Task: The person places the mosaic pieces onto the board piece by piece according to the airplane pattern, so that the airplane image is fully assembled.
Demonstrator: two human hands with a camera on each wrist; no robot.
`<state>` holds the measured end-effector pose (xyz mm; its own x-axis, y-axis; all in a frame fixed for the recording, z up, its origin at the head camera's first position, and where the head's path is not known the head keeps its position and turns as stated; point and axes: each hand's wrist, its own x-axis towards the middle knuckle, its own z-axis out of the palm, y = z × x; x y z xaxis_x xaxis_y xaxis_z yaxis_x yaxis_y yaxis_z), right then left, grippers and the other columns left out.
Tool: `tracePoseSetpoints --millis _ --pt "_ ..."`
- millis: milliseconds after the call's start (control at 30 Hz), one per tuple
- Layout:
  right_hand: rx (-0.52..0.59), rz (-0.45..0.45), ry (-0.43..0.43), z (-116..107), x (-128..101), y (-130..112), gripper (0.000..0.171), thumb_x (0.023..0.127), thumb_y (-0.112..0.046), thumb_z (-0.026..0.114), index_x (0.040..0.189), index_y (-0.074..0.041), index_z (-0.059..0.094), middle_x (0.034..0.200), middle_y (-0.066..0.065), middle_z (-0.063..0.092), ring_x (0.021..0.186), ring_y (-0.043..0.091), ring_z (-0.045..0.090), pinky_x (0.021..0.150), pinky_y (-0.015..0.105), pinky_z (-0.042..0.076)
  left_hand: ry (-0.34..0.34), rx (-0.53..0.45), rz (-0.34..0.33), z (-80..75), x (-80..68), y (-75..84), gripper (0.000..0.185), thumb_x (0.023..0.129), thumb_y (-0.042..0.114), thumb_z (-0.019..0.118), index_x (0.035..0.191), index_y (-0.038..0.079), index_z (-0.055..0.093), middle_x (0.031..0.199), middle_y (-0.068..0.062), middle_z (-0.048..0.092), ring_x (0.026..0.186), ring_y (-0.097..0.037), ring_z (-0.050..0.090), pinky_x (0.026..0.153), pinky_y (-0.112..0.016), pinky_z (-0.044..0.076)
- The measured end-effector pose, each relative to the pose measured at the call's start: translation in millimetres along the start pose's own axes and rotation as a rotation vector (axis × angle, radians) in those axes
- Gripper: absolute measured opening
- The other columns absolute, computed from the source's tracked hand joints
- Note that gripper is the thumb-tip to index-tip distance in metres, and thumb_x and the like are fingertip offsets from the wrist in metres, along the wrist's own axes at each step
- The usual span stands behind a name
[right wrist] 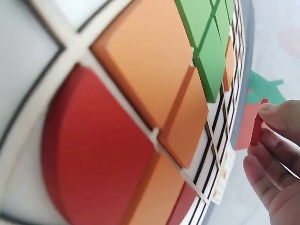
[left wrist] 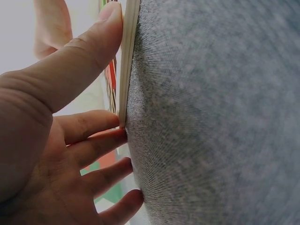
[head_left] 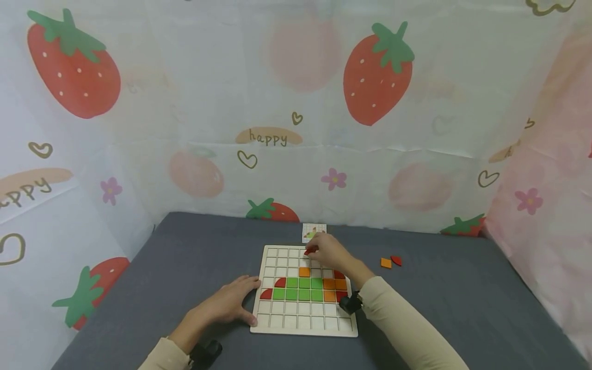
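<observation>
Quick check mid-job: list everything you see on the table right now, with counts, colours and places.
Grid board: one, pale wood, table centre.
Green tiles: seven, two middle rows of the board.
Orange tiles: four on the board.
Red curved tiles: four on the board.
Loose tiles: one orange, one red, right of the board.
Pattern card: one, behind the board.
Table cover: grey.
Red tile: one, pinched.
Left hand: rests against the board's left edge.
Right hand: pinches the red tile above the board's upper rows.

small card [head_left: 314, 232] design too tiny to read, red piece [head_left: 307, 252] mostly hidden by fingers [head_left: 319, 250]
</observation>
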<state>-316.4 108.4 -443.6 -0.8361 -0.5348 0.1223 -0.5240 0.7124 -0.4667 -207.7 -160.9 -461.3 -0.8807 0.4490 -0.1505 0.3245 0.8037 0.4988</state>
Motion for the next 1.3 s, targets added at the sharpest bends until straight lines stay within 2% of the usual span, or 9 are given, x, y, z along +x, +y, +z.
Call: tracePoseSetpoints --millis 167,400,533,733,967,1300 --pt "0.003 -0.026 -0.028 5.9 0.5 0.3 0.015 0.081 -0.01 0.064 0.095 -0.006 0.071 0.09 0.004 0.06 0.081 0.014 0.052 0.068 0.025 0.047 -0.006 -0.01 -0.01 1.2 1.1 -0.2 0.089 0.06 0.041 0.078 0.134 0.006 0.043 0.142 -0.011 0.038 0.136 -0.035 0.025 0.1 -0.061 0.026" --pt "0.026 -0.018 -0.088 12.4 3.1 1.8 0.016 0.081 -0.012 0.064 0.095 -0.008 0.071 0.091 0.002 0.061 0.08 0.012 0.054 0.068 0.024 0.048 -0.004 -0.021 -0.005 1.6 0.6 -0.2 0.089 0.06 0.041 0.078 0.134 0.006 0.043 0.142 -0.011 0.038 0.135 -0.035 0.027 0.1 -0.061 0.026" --pt "-0.014 -0.047 -0.116 15.6 4.7 2.4 0.011 0.082 -0.014 0.064 0.09 -0.012 0.071 0.089 -0.001 0.061 0.079 0.01 0.054 0.068 0.022 0.047 -0.004 -0.023 -0.015 2.3 0.6 -0.7 0.091 0.06 0.043 0.078 0.134 0.006 0.042 0.142 -0.011 0.038 0.135 -0.035 0.026 0.1 -0.06 0.026" --pt "-0.064 -0.08 -0.125 17.1 4.7 2.2 0.009 0.082 -0.013 0.064 0.088 -0.012 0.071 0.089 0.0 0.062 0.08 0.012 0.055 0.069 0.024 0.048 -0.003 -0.01 -0.018 4.0 1.6 -1.9 0.092 0.059 0.044 0.078 0.135 0.007 0.042 0.142 -0.009 0.038 0.136 -0.034 0.026 0.1 -0.061 0.026" --pt "-0.054 -0.061 -0.138 17.3 5.1 0.5 0.011 0.083 -0.012 0.062 0.089 -0.012 0.072 0.09 -0.002 0.063 0.082 0.011 0.056 0.072 0.024 0.049 0.011 -0.014 -0.009 2.7 -0.1 -0.9 0.092 0.059 0.042 0.078 0.134 0.005 0.042 0.142 -0.01 0.038 0.136 -0.035 0.026 0.1 -0.061 0.026" --pt "-0.067 -0.087 -0.122 17.6 6.0 0.5 0.012 0.082 -0.008 0.062 0.084 -0.012 0.072 0.086 -0.002 0.065 0.081 0.011 0.059 0.07 0.023 0.049 0.007 -0.022 -0.013 1.7 -0.4 -1.9 0.09 0.06 0.042 0.078 0.135 0.006 0.042 0.143 -0.01 0.038 0.136 -0.035 0.025 0.101 -0.06 0.025"
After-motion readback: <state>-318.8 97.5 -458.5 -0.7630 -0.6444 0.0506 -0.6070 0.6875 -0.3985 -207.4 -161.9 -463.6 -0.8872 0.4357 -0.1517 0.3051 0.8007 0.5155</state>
